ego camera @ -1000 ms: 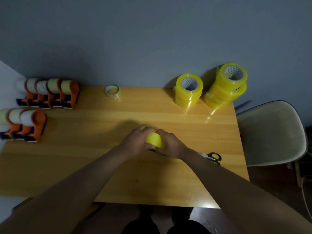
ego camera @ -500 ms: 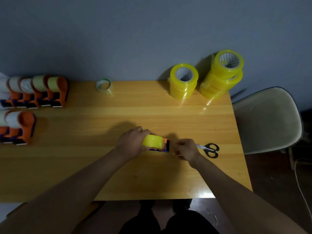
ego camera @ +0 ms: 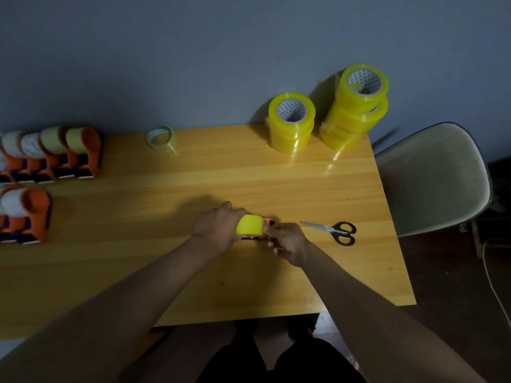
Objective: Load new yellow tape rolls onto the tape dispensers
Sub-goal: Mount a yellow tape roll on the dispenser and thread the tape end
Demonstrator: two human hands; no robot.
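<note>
Your left hand (ego camera: 214, 229) gripped the yellow roll (ego camera: 250, 225) on the dispenser (ego camera: 266, 230) on the tabletop (ego camera: 166, 205); your right hand (ego camera: 287, 241) fingers pinched at its edge.

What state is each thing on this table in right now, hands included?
Left hand: grips the yellow tape roll.
Right hand: pinches at the roll's right edge.
Dispenser under the roll: loaded, on the table.
Scissors: closed, lying flat.
Yellow roll stacks: upright, untouched.
Orange dispensers: standing in rows at left.
Small pale roll: loose, alone.
</note>
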